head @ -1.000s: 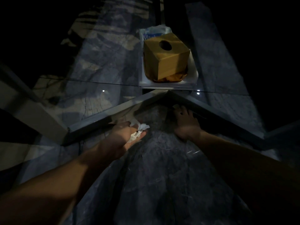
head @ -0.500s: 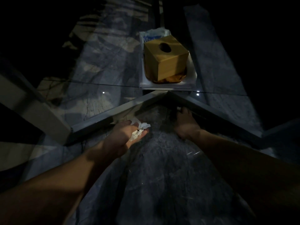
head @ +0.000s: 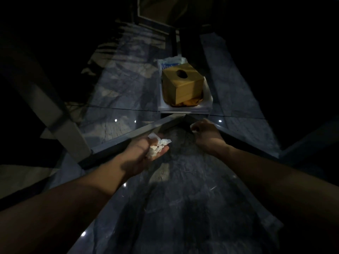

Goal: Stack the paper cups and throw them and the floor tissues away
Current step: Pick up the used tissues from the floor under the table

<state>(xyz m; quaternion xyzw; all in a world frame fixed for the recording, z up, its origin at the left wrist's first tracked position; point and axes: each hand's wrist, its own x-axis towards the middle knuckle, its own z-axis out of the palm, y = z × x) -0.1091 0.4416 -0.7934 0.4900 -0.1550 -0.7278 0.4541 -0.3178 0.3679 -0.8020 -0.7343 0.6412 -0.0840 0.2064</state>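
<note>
My left hand (head: 142,153) holds a bunch of crumpled white tissues (head: 157,146), palm turned up, above the dark marble floor (head: 183,189). My right hand (head: 206,134) is further forward near the floor's corner ledge, fingers curled around a small white tissue scrap (head: 193,127) that shows at its fingertips. No paper cups are in view. The scene is very dim.
A brown cube-shaped tissue box (head: 181,85) with a round hole on top stands on a white tray (head: 207,105) just beyond the corner. A white and blue packet (head: 171,62) lies behind it. A pale beam (head: 60,123) slants at the left.
My right hand has lifted off the floor at the corner and closed on a white scrap. My left hand has stayed in place with its tissues.
</note>
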